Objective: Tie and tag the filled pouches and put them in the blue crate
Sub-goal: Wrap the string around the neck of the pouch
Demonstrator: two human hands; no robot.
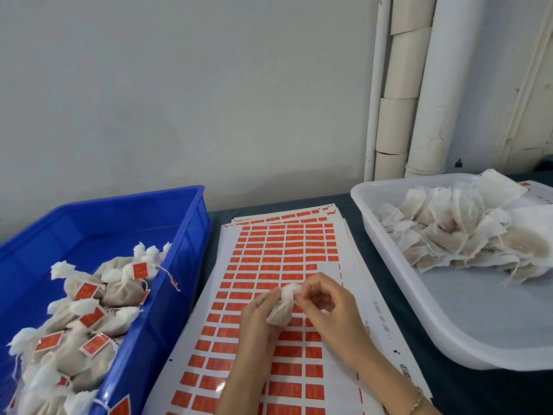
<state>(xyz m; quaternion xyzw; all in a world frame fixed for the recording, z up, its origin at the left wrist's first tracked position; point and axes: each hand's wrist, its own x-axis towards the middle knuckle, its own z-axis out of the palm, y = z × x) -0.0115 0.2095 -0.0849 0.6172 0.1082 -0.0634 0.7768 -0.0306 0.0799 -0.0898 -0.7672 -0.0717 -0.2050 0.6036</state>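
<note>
Your left hand (258,314) grips the pouch (280,313), its neck pointing away from you. Your right hand (326,305) pinches the string (291,301) there. The crate (191,235) lies left, nearer the left hand.

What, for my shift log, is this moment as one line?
step: tying | left hand: grips pouch | right hand: pinches string | tagged: not visibly | over: sticker sheets

One head camera looked forward and down, close above the gripped pouch (279,313); crate (119,223) left, tray (478,310) right.
</note>
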